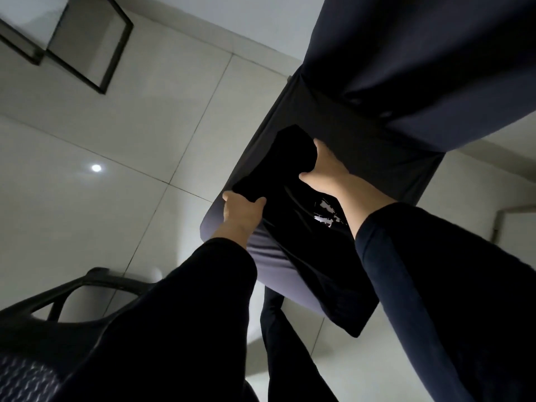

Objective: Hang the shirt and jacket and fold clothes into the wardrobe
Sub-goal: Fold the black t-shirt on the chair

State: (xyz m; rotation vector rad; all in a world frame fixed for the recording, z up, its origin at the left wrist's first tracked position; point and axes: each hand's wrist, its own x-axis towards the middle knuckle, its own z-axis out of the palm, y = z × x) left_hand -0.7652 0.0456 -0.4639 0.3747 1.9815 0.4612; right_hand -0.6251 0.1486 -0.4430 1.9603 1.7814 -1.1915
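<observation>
- While both arms in dark sleeves reach forward, a black garment (304,227) with a small white print lies in the centre of the frame, on a dark grey covered surface (362,152).
- The left hand (242,211) grips one edge of this garment at centre left, fingers curled under the cloth and thumb on top.
- The right hand (326,166), a little higher and to the right, holds a bunched part of the same garment between thumb and fingers.
- A navy cloth (420,53) fills the upper right of the frame.
- A black plastic chair (95,291) is at the lower left, on the pale tiled floor (101,134).
- A dark metal frame (110,53) is at the upper left.
</observation>
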